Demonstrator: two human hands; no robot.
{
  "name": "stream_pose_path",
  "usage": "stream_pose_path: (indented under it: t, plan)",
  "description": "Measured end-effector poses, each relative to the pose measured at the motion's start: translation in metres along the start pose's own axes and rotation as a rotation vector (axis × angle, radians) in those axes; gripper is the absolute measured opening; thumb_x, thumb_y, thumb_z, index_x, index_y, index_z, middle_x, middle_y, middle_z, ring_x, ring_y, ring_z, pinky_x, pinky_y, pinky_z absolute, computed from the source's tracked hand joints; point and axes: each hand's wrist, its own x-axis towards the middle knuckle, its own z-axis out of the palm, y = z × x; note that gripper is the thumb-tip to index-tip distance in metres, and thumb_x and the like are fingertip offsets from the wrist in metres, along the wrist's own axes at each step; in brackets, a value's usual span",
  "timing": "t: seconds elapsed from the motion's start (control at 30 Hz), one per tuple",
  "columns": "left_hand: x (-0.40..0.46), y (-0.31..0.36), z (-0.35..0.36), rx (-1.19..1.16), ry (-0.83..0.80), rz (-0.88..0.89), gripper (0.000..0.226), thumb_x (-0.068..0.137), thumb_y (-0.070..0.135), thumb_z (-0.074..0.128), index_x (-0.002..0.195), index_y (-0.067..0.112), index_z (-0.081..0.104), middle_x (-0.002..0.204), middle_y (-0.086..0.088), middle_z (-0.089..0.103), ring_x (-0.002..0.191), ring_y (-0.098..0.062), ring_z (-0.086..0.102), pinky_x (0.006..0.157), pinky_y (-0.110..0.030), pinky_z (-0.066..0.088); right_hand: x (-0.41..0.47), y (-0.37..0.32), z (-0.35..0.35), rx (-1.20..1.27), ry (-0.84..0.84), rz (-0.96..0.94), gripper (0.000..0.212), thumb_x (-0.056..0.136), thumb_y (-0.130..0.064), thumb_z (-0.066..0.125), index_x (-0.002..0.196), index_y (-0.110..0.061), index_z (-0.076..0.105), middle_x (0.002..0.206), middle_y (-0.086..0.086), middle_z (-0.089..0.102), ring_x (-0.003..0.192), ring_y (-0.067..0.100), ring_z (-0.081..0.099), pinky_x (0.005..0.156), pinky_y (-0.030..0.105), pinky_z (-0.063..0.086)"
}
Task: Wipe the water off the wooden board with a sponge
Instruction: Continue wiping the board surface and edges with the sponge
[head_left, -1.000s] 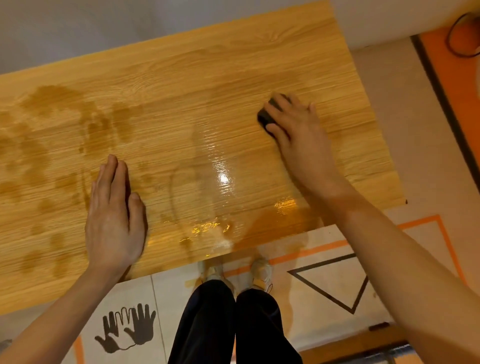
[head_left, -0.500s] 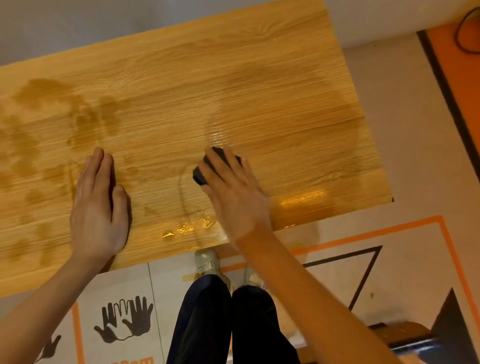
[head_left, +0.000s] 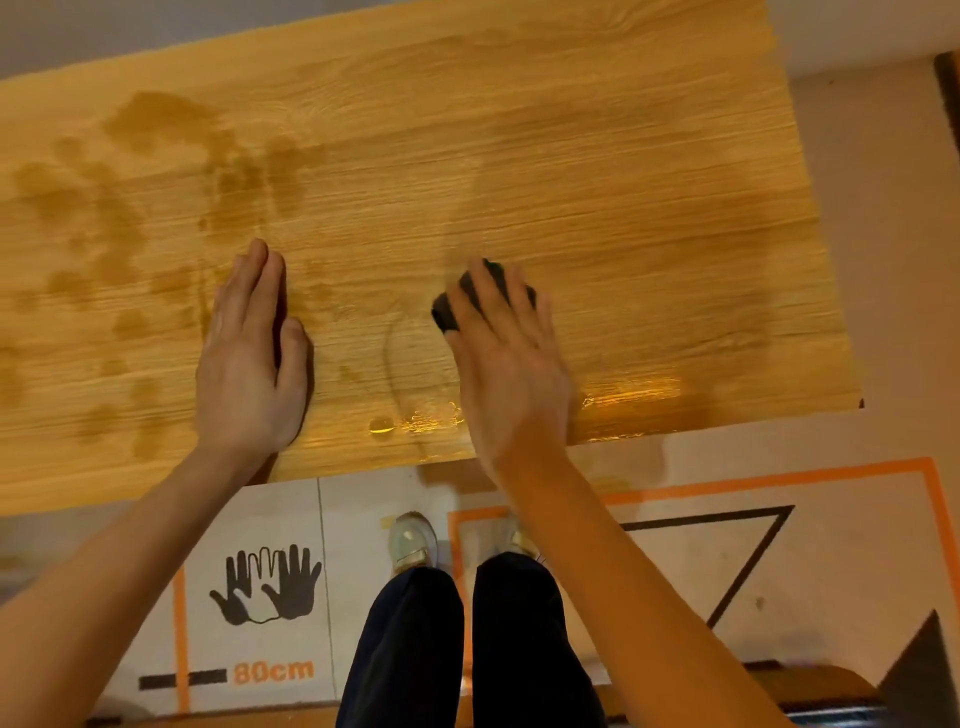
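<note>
Your right hand (head_left: 511, 358) presses the small dark sponge (head_left: 451, 310) down; your left hand (head_left: 249, 358) lies flat, holding nothing. Careful: a near-edge puddle (head_left: 415, 418) on the pale wooden counter (head_left: 597, 182) could spill over.

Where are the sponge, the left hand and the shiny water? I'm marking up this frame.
sponge (head_left: 445, 310), head view, dark left corner.
left hand (head_left: 244, 374), head view, back of hand.
shiny water (head_left: 431, 415), head view, glinting patch.

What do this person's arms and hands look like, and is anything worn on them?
Both arms are bare as far up as the view shows: no sleeves, gloves, watch or rings visible. The left hand and right hand are uncovered. Lower down, dark trousers and pale shoes show.
</note>
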Motion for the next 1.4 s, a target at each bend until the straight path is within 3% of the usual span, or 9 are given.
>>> stream_pose_path:
  t: [0.13, 0.37, 0.47, 0.6, 0.87, 1.0, 1.1, 1.23, 1.4]
  plan:
    - [0.000, -0.001, 0.001, 0.014, -0.010, 0.001, 0.055, 0.108, 0.027, 0.031, 0.159, 0.007, 0.028, 0.169, -0.006, 0.021, 0.157, -0.019, 0.016, 0.129, -0.036, 0.012, 0.014, -0.015, 0.012, 0.108, -0.109, -0.109, 0.039, 0.103, -0.022, 0.042, 0.140, -0.014, 0.050, 0.154, 0.004, 0.037, 0.147, 0.026, 0.021, 0.121, 0.037, 0.003]
    - [0.000, -0.002, -0.001, 0.006, -0.014, 0.013, 0.055, 0.109, 0.027, 0.031, 0.159, 0.006, 0.028, 0.170, -0.006, 0.018, 0.157, -0.019, 0.014, 0.129, -0.035, 0.010, -0.036, -0.002, -0.011, 0.049, -0.112, -0.298, 0.038, 0.086, -0.006, 0.061, 0.124, -0.009, 0.061, 0.139, 0.013, 0.055, 0.135, 0.032, 0.044, 0.110, 0.047, 0.036]
    - [-0.001, -0.002, -0.001, -0.007, -0.012, 0.016, 0.054, 0.109, 0.026, 0.032, 0.159, 0.005, 0.027, 0.169, -0.007, 0.018, 0.157, -0.019, 0.013, 0.128, -0.040, 0.013, -0.040, 0.044, -0.044, 0.028, 0.111, -0.029, 0.031, 0.086, 0.006, 0.060, 0.116, 0.000, 0.064, 0.128, 0.020, 0.060, 0.128, 0.034, 0.050, 0.106, 0.046, 0.039]
    - [-0.001, -0.002, -0.001, -0.014, -0.008, 0.003, 0.054, 0.109, 0.025, 0.033, 0.159, 0.006, 0.027, 0.170, -0.007, 0.018, 0.157, -0.019, 0.012, 0.129, -0.037, 0.011, -0.051, 0.019, -0.026, 0.013, 0.197, 0.283, 0.033, 0.099, -0.011, 0.050, 0.130, -0.005, 0.059, 0.144, 0.014, 0.050, 0.139, 0.034, 0.038, 0.116, 0.052, 0.027]
    - [-0.003, -0.014, -0.015, -0.113, -0.063, 0.041, 0.054, 0.110, 0.027, 0.036, 0.160, 0.010, 0.026, 0.170, -0.003, 0.018, 0.157, -0.012, 0.008, 0.128, -0.028, 0.002, -0.032, -0.044, 0.016, 0.101, -0.059, -0.181, 0.034, 0.094, -0.013, 0.059, 0.128, -0.010, 0.061, 0.141, 0.009, 0.053, 0.137, 0.031, 0.042, 0.115, 0.050, 0.028]
    - [-0.030, -0.051, -0.036, -0.096, -0.088, 0.085, 0.055, 0.108, 0.028, 0.036, 0.159, 0.010, 0.030, 0.168, -0.004, 0.022, 0.157, -0.017, 0.013, 0.129, -0.032, 0.004, -0.035, 0.013, -0.023, 0.151, 0.052, 0.132, 0.035, 0.100, -0.013, 0.049, 0.134, -0.009, 0.055, 0.148, 0.008, 0.045, 0.143, 0.020, 0.028, 0.121, 0.032, 0.013]
    - [-0.047, -0.076, -0.043, -0.066, -0.086, 0.067, 0.056, 0.107, 0.030, 0.035, 0.159, 0.009, 0.030, 0.168, -0.005, 0.024, 0.157, -0.021, 0.017, 0.128, -0.047, 0.013, -0.021, -0.009, -0.010, 0.114, 0.121, 0.279, 0.036, 0.102, -0.018, 0.045, 0.136, -0.013, 0.055, 0.150, 0.003, 0.043, 0.146, 0.021, 0.026, 0.120, 0.044, 0.017]
    - [-0.052, -0.082, -0.038, -0.048, -0.036, 0.090, 0.054, 0.107, 0.026, 0.034, 0.157, 0.005, 0.032, 0.167, -0.008, 0.025, 0.156, -0.023, 0.019, 0.129, -0.041, 0.013, 0.014, -0.062, 0.034, 0.039, -0.004, 0.036, 0.031, 0.101, -0.028, 0.042, 0.123, -0.019, 0.062, 0.142, -0.001, 0.050, 0.139, 0.024, 0.035, 0.111, 0.048, 0.030]
    - [-0.056, -0.083, -0.033, -0.063, 0.008, 0.114, 0.052, 0.107, 0.022, 0.036, 0.156, 0.003, 0.034, 0.166, -0.010, 0.028, 0.155, -0.024, 0.021, 0.128, -0.037, 0.014, 0.008, -0.074, 0.033, 0.189, -0.200, -0.217, 0.035, 0.100, -0.027, 0.051, 0.132, -0.017, 0.059, 0.148, 0.000, 0.047, 0.144, 0.022, 0.030, 0.119, 0.038, 0.012]
